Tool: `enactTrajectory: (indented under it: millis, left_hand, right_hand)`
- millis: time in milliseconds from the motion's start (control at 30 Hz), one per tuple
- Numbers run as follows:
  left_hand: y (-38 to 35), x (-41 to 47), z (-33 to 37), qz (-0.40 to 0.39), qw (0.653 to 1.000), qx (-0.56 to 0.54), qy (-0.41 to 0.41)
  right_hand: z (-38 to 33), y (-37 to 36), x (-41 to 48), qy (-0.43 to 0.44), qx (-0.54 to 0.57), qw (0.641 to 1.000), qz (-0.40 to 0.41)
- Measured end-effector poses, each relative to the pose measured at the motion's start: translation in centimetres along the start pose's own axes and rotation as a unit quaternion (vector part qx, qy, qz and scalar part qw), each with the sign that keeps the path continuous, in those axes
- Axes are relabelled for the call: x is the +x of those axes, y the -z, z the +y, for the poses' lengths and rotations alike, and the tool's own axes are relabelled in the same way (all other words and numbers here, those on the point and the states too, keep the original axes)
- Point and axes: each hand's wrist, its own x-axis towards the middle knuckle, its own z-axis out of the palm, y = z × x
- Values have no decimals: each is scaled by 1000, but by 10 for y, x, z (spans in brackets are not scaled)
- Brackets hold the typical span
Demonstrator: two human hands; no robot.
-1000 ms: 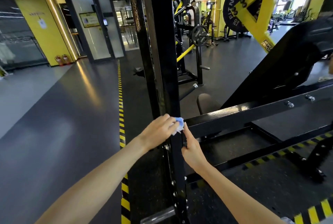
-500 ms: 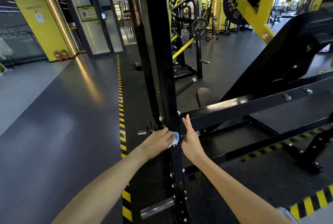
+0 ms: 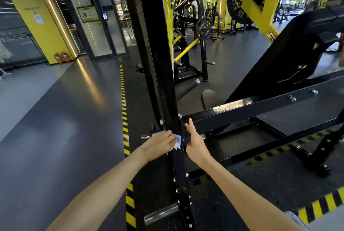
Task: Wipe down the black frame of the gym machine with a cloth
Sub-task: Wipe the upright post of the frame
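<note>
The cloth [image 3: 177,140], pale blue, lies against the front face of the upright post of the black frame [image 3: 158,63], just below the joint where a horizontal beam [image 3: 260,104] meets the post. One edge of the cloth shows past the fingertips on the right side of the post, and another corner shows above the knuckles on the left side.

The left hand [image 3: 160,144] grips the cloth with the fingers curled over it and holds it against the post. The right hand [image 3: 194,141] carries nothing. Its fingers are straight and point upward, just beside the right edge of the post and below the beam joint. Whether the thumb touches the post cannot be determined.

Two bolts [image 3: 291,98] sit on the top face of the beam, well to the right. A chrome peg [image 3: 160,214] projects from the post low down, near the floor [image 3: 55,128]. A yellow-and-black hazard stripe [image 3: 123,119] runs along the floor to the left of the post. Behind the post, a weight plate [image 3: 203,29] hangs on another machine. Two fire extinguishers [image 3: 60,57] stand against the far left wall.
</note>
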Motion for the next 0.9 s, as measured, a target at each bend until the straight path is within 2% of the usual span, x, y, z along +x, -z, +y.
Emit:
enactTrajectory:
  millis: [67,100,167,233,267,300,333,400,433,467,500,567,667,733,800,867,900]
  left_hand:
    - [19,13,-22,104,992,-6,72]
    - [36,20,-37,179,976,-14,121]
    - [73,30,-73,305,929,-38,205]
    - [90,33,-92,369,883,-86,275]
    - [87,32,-92,377,872,-104,294]
    - [77,30,-84,358,883,-102,286]
    - [63,25,-72,310,915,-85,242]
    - [35,13,-45,126,987,-34,92]
    - [27,6,-35,49,997,-26,45]
    - [24,4,-30,22,999,-27,38]
    - [27,6,-30,42,996,-48,57]
    - [43,13,-39,166,972,-107,127]
    - [79,24,-78,365,888,-157,233]
    - [88,27,-101,413,855,-163,268]
    - [81,30,-102,423,858,-152,246]
    - [56,26,-88,393,901,-113,144]
    - [35,22,-76,351,931,-72,73]
  right_hand:
    - [0,6,2,16,-10,1000,7]
    - [-2,8,3,23,-8,1000,5]
    - [-8,10,6,33,0,999,-2]
    - [-16,9,9,48,10,999,-10]
    - [-20,7,9,52,8,999,-13]
    - [-22,5,9,59,10,998,-12]
    - [-24,3,7,61,5,998,-9]
    - [-25,1,3,59,-2,998,-4]
    - [-25,1,0,59,-6,998,0]
    - [-24,2,-3,60,-13,998,9]
    - [-24,2,-4,68,-18,997,23]
    - [-23,2,-4,71,-36,995,56]
    - [-28,0,-2,52,-53,993,93]
    - [-32,-6,3,48,-46,992,112]
    - [-37,-15,7,47,-38,988,146]
    - [-40,-30,9,35,-24,979,197]
    - [-41,-40,10,29,-10,975,221]
